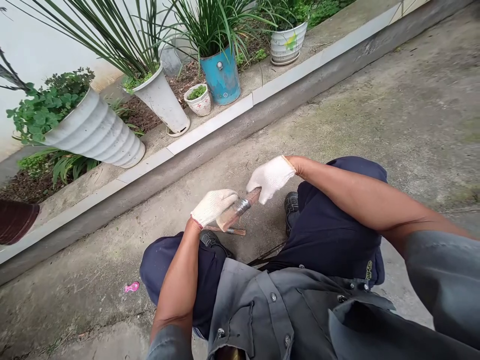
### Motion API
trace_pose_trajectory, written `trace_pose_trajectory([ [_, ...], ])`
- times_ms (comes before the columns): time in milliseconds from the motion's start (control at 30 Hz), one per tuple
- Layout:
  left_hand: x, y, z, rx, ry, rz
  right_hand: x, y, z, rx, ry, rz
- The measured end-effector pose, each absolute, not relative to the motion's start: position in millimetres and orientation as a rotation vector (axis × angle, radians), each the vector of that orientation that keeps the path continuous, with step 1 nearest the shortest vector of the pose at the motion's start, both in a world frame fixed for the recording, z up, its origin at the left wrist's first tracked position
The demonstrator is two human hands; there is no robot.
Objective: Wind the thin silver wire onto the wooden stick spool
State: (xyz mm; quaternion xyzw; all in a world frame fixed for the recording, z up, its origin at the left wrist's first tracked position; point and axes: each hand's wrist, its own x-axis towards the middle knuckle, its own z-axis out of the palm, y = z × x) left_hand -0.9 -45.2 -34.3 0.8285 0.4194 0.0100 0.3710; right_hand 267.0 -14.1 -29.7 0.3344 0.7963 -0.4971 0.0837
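My right hand, in a white knitted glove, is closed round the wooden handle of a paintbrush. Its silver metal band faces my left hand, and its pale, flat bristle end points down to the left. My left hand, gloved the same way, has its fingers bent against the bristle end and the edge of the band. On the concrete below, beside my left shoe, lies a second thin wooden piece with a metal band, like a brush seen edge-on; my left hand partly hides it.
A low tiled ledge runs diagonally ahead. White ribbed pot, tall white pot, small pot, blue bucket and another white pot hold plants there. A pink object lies on the ground at left.
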Motion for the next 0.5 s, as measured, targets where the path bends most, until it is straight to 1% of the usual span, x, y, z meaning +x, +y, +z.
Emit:
trace_pose_trajectory([
  [67, 0, -46, -35, 2.075, 1.093, 0.032, 260, -17, -22, 1.037, 2.419, -1.488],
  [167, 3, -48, -34, 2.098, 1.163, 0.046, 250, -20, -13, 1.294, 2.533, -1.383],
  [200, 4, -49, -34, 2.109, 1.178, 0.062, 247, -19, -12, 1.417, 2.588, -1.270],
  [267, 6, -50, -35, 2.121, 1.168, 0.090, 244, -13, -14, 1.655, 2.656, -0.933],
  [333, 7, -50, -37, 2.140, 1.151, 0.079, 242, -5, -21, 1.810, 2.591, -0.600],
  [367, 7, -50, -38, 2.163, 1.142, 0.051, 241, -1, -25, 1.843, 2.511, -0.484],
  [433, 6, -50, -41, 2.220, 1.126, -0.012, 240, 5, -35, 1.818, 2.337, -0.373],
  [500, 4, -47, -44, 2.265, 1.119, -0.042, 241, 5, -44, 1.720, 2.255, -0.391],
])
